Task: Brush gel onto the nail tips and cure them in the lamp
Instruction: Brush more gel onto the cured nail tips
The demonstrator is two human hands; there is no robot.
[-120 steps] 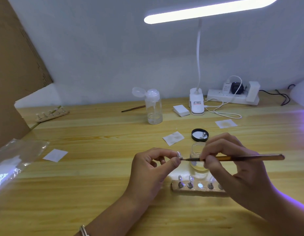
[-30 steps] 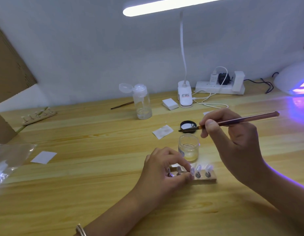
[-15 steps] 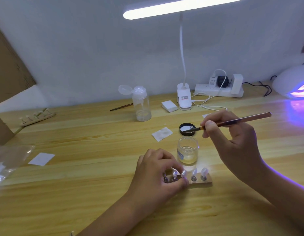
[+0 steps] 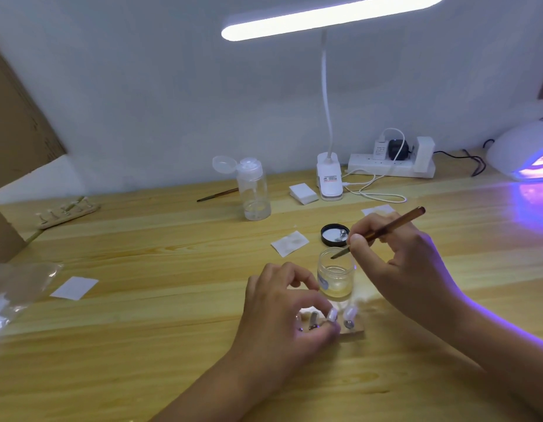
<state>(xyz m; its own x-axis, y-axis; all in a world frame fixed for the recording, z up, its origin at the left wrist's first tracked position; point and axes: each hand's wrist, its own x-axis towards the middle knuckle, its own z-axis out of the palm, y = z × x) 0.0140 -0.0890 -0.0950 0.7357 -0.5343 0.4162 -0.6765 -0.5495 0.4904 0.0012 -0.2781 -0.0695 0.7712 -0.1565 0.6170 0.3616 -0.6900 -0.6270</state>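
The brush (image 4: 386, 228) is pinched between the thumb and fingers of the right hand (image 4: 407, 263), with its bristle end lowered into the mouth of the gel jar (image 4: 335, 275). The thumb and forefinger of the left hand (image 4: 279, 315) are closed on one nail tip (image 4: 332, 315) standing on the wooden holder (image 4: 354, 332), which is set just nearer than the jar. The black lid (image 4: 334, 234) is placed just beyond the jar. The curing lamp (image 4: 520, 153), lit violet, is located at the far right of the table (image 4: 142, 345).
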